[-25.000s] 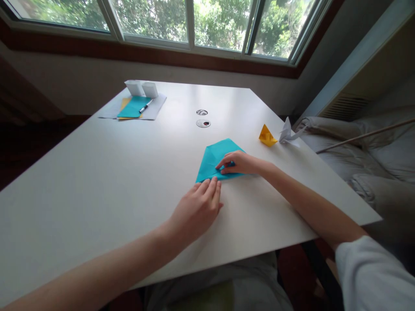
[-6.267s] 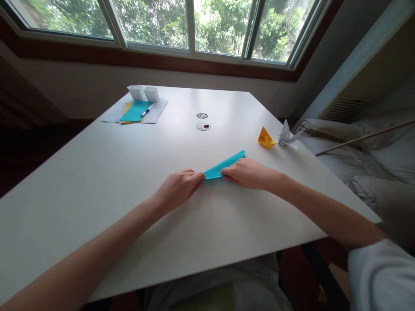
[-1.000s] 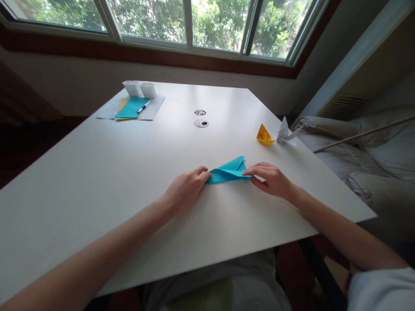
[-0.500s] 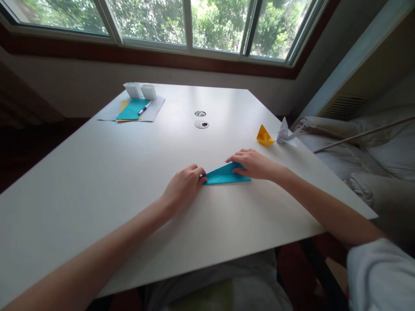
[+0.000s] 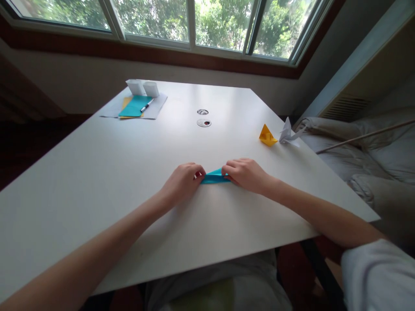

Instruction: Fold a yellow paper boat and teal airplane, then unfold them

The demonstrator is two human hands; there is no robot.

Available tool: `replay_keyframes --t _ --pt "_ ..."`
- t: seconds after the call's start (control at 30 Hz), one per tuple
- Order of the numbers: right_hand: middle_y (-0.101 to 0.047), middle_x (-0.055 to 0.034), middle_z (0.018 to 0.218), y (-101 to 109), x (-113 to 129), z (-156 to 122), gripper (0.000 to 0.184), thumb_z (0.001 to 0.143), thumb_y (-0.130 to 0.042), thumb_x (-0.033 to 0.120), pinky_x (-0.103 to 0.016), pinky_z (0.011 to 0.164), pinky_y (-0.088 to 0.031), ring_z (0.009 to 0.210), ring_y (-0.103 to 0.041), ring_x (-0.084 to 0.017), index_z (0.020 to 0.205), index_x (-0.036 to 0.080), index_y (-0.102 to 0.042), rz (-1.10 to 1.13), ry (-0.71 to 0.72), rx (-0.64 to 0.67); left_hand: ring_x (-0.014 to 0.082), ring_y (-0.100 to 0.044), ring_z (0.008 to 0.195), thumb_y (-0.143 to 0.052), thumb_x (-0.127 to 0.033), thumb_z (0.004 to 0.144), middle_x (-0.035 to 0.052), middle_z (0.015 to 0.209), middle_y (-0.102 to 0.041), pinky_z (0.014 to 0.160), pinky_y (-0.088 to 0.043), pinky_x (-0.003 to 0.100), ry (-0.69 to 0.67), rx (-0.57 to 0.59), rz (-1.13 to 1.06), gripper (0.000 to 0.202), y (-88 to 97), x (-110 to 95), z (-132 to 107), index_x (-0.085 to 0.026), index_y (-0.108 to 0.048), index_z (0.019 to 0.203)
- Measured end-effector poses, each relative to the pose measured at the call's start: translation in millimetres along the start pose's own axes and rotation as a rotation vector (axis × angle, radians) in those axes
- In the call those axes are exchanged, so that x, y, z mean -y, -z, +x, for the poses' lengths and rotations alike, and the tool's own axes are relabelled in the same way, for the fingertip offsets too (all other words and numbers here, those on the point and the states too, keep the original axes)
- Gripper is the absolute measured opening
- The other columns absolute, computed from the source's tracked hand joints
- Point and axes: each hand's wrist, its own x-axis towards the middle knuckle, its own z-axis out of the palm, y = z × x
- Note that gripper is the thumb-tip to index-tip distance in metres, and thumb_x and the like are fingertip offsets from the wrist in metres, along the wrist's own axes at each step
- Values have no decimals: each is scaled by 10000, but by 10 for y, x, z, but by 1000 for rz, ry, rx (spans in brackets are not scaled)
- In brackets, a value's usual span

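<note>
A folded piece of blue paper (image 5: 214, 177) lies on the white table between my hands, narrow and partly covered by them. My left hand (image 5: 185, 179) pinches its left end between thumb and fingers. At the other end, my right hand (image 5: 244, 173) has its fingers bent and closed on the paper, hiding the right part. A yellow paper boat (image 5: 267, 136) and a white folded-paper figure with pointed wings (image 5: 289, 133) stand beyond my right hand.
On the white table (image 5: 145, 151), back left, lie blue sheets (image 5: 134, 106) over yellow and white ones, with a pen (image 5: 147, 105) on top. Two white paper boxes (image 5: 151, 89) stand behind them. Two round cable-hole covers (image 5: 204, 123) sit mid-table. A window spans the far wall.
My right hand has shifted slightly downward, and its fingers have curled in on the paper. Less blue paper shows, now as a narrower strip. The left hand stays at the left end.
</note>
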Motion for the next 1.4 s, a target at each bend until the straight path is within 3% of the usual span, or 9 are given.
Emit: replay_keyframes --t 0.17,0.4,0.57,0.67,0.8,0.93,1.07,1.23,1.4 --pt "-576 -23 746 -16 170 -168 184 891 -428 141 -283 581 -245 687 -514 -140 788 172 -577 -139 22 -49 124 -553 633 -471 -155 737 21 740 -622 611 -412 220 -2 -6 -11 193 4 2 -10 -180 -661 756" --pt "-573 -20 745 -3 222 -313 144 869 -489 143 -279 570 -279 685 -506 -147 929 180 -614 -106 14 -7 116 -555 634 -464 -104 696 11 742 -610 592 -410 208 -21 31 -52 216 23 48 -44 -177 -653 769" --pt "-605 -63 860 -33 169 -401 245 877 -463 130 -263 631 -384 778 -537 -159 1093 155 -577 -21 66 0 115 -554 642 -471 -78 712 14 751 -597 595 -415 208 -42 29 3 193 24 37 -45 -170 -636 751" --pt "-611 -86 948 -36 116 -484 282 886 -428 114 -271 698 -440 857 -556 -170 1130 156 -561 106 91 19 111 -552 629 -442 -63 762 29 810 -587 575 -415 211 -111 65 162 193 28 -43 -79 -160 -609 781" --pt "-611 -76 1006 24 7 -607 260 914 -406 200 -285 763 -473 876 -583 -163 1106 195 -582 348 17 42 142 -554 624 -384 9 782 66 810 -561 510 -401 236 -229 162 586 237 13 -199 -151 -134 -573 792" --pt "-594 -77 1044 85 -160 -667 274 921 -381 222 -257 745 -488 838 -598 -141 1099 200 -588 509 -76 -2 199 -554 709 -385 24 783 84 766 -553 517 -422 273 -394 117 754 244 -25 -268 -185 -138 -562 738" --pt "-563 -92 1117 67 -264 -628 289 901 -419 220 -311 786 -490 905 -577 -177 1141 223 -580 380 -84 -50 203 -543 727 -392 7 802 87 771 -563 574 -445 297 -427 86 798 231 -51 -268 -189 -135 -571 766" --pt "-554 -94 1174 -5 -234 -541 403 872 -419 114 -409 900 -433 1010 -523 -217 1246 234 -510 167 80 21 216 -563 812 -377 -65 866 85 857 -595 669 -469 331 -514 54 754 285 -72 -255 -181 -115 -542 1093" --pt "-527 -110 1252 -13 -136 -441 417 866 -404 87 -437 944 -404 1075 -519 -230 1264 180 -490 117 112 61 208 -593 858 -341 -54 878 112 917 -626 723 -488 321 -549 88 758 320 -138 -252 -176 -55 -553 1117"
